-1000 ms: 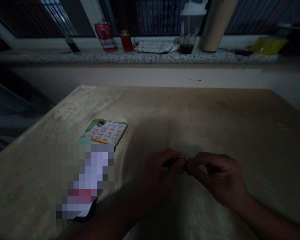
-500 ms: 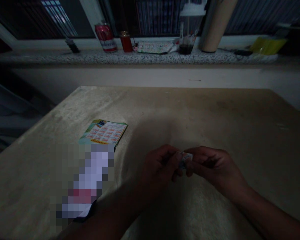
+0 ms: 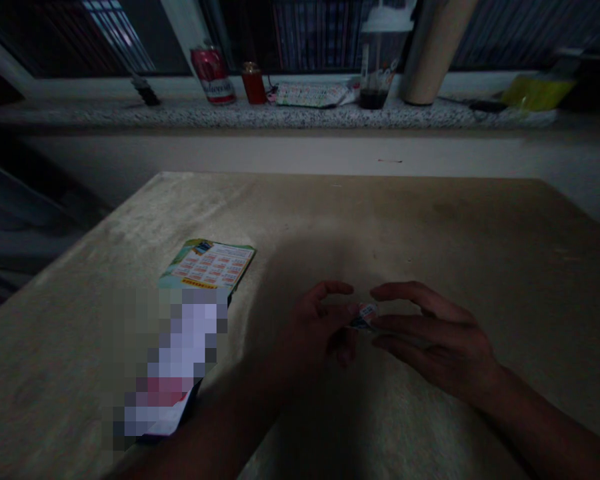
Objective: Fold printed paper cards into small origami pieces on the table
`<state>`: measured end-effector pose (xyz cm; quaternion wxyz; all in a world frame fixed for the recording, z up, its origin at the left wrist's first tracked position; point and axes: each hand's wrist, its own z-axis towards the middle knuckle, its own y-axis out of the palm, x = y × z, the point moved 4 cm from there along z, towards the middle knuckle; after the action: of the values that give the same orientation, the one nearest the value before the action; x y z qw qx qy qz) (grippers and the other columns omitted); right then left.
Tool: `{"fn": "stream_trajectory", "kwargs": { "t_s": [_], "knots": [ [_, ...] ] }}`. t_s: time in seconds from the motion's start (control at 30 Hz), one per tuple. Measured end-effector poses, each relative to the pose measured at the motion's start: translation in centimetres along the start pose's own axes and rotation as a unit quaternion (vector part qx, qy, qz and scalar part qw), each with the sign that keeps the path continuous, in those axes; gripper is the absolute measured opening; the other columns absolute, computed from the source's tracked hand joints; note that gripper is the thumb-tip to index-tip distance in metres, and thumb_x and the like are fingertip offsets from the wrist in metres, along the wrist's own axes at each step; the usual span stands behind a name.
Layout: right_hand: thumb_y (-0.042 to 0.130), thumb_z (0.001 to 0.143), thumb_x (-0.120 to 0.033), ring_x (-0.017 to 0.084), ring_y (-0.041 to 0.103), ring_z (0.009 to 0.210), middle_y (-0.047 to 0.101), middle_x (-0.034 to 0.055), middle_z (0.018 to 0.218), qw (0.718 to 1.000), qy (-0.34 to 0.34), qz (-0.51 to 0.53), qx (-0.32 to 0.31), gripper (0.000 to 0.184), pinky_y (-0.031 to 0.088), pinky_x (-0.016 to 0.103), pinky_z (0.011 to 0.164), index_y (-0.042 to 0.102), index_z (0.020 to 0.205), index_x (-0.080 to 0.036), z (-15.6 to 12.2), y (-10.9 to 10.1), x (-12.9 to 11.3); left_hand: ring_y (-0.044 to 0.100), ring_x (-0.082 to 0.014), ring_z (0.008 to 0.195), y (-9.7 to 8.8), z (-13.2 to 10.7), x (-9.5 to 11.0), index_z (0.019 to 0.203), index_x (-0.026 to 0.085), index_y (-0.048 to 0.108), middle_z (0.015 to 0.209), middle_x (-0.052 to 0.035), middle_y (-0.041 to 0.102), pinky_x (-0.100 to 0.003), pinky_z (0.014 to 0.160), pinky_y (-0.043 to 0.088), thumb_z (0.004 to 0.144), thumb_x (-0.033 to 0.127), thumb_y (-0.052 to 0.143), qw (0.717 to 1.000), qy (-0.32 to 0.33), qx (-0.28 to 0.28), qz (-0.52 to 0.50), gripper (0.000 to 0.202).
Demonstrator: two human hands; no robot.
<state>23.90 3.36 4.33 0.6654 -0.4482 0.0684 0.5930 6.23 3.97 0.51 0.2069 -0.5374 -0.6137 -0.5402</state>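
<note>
Low over a beige table (image 3: pixel 430 227), my two hands meet around a small pale piece of paper or card (image 3: pixel 366 316) with blue marks. My left hand (image 3: pixel 320 330) pinches its left edge with thumb and fingers, the index finger curled above. My right hand (image 3: pixel 430 337) touches its right side, with the index and other fingers stretched out and apart. What the piece is stays too dim and small to name. A printed colourful card (image 3: pixel 207 263) lies on the table to the left of my hands.
A blurred-out object (image 3: pixel 173 360) lies below the printed card near the table's front left. On the stone sill behind stand a red can (image 3: pixel 211 73), a small red jar (image 3: pixel 253 83), a dark drink cup (image 3: pixel 377 63), a cardboard tube (image 3: pixel 433 50) and a yellow bag (image 3: pixel 537 90).
Both hands rose slightly away from me. The right hand's fingers opened out from a tight pinch, and the small piece now shows between the hands.
</note>
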Motion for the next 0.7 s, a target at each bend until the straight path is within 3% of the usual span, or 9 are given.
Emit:
{"fn": "stream_trajectory", "kwargs": {
  "t_s": [0.1,0.17,0.23,0.3,0.37,0.43,0.7],
  "knots": [
    [0.07,0.09,-0.011,0.021,0.073,0.09,0.076,0.0077,0.099,0.998,-0.055,-0.008,0.008,0.028,0.063,0.034,0.074,0.075,0.115,-0.024,0.4,0.1,-0.4,0.045,-0.0092,0.038,0.0,0.0,-0.4,0.105,0.02,0.056,0.054,0.0076,0.056,-0.021,0.041,0.038,0.086,0.041,0.068,0.999,-0.027,-0.022,0.033,0.032],
    [0.069,0.091,-0.012,0.02,0.074,0.082,0.077,0.0052,0.088,0.998,-0.054,-0.023,0.015,0.024,0.063,0.032,0.069,0.075,0.112,-0.024,0.6,0.2,-0.6,0.046,-0.0101,0.043,-0.1,-0.3,0.1,0.094,0.018,0.06,0.055,0.0062,0.052,-0.022,0.044,0.037,0.094,0.044,0.057,0.986,0.014,-0.007,0.164,0.026],
    [0.068,0.092,-0.013,0.02,0.074,0.078,0.076,0.0044,0.083,0.999,-0.036,-0.027,0.01,0.021,0.062,0.031,0.066,0.076,0.109,-0.023,0.6,0.2,-0.6,0.049,-0.0114,0.054,-0.1,-0.7,1.4,0.083,0.017,0.063,0.06,0.003,0.053,-0.024,0.052,0.038,0.1,0.043,0.05,0.937,0.109,0.019,0.33,0.034],
    [0.068,0.093,-0.014,0.019,0.073,0.075,0.075,0.0044,0.081,1.0,-0.019,-0.019,-0.001,0.017,0.061,0.029,0.063,0.076,0.106,-0.022,0.6,0.3,-0.5,0.054,-0.0133,0.066,0.3,-1.2,2.4,0.084,0.016,0.067,0.072,0.0001,0.06,-0.027,0.062,0.041,0.099,0.038,0.055,0.886,0.199,-0.011,0.419,0.029],
    [0.068,0.093,-0.014,0.017,0.071,0.072,0.074,0.0047,0.08,1.0,-0.003,-0.01,-0.012,0.014,0.06,0.028,0.06,0.075,0.102,-0.021,0.4,0.3,-0.4,0.059,-0.0145,0.076,0.6,-1.6,2.9,0.09,0.016,0.069,0.082,-0.0017,0.064,-0.027,0.071,0.045,0.096,0.031,0.062,0.87,0.255,-0.06,0.418,0.017],
    [0.068,0.093,-0.014,0.016,0.071,0.07,0.073,0.005,0.081,1.0,0.013,-0.004,-0.023,0.012,0.059,0.027,0.059,0.075,0.1,-0.02,0.2,0.3,-0.3,0.061,-0.0142,0.079,0.6,-1.7,3.0,0.09,0.016,0.071,0.084,-0.002,0.066,-0.027,0.073,0.046,0.094,0.025,0.065,0.87,0.272,-0.083,0.403,0.011],
    [0.068,0.094,-0.018,0.014,0.069,0.068,0.073,0.0026,0.08,0.994,0.104,0.01,-0.039,0.006,0.055,0.026,0.06,0.073,0.093,-0.021,0.0,0.3,-0.1,0.061,-0.0139,0.072,0.6,-1.6,2.6,0.081,0.016,0.068,0.077,-0.0015,0.066,-0.027,0.069,0.045,0.094,0.02,0.063,0.874,0.277,-0.037,0.397,0.014]
  ]
}}
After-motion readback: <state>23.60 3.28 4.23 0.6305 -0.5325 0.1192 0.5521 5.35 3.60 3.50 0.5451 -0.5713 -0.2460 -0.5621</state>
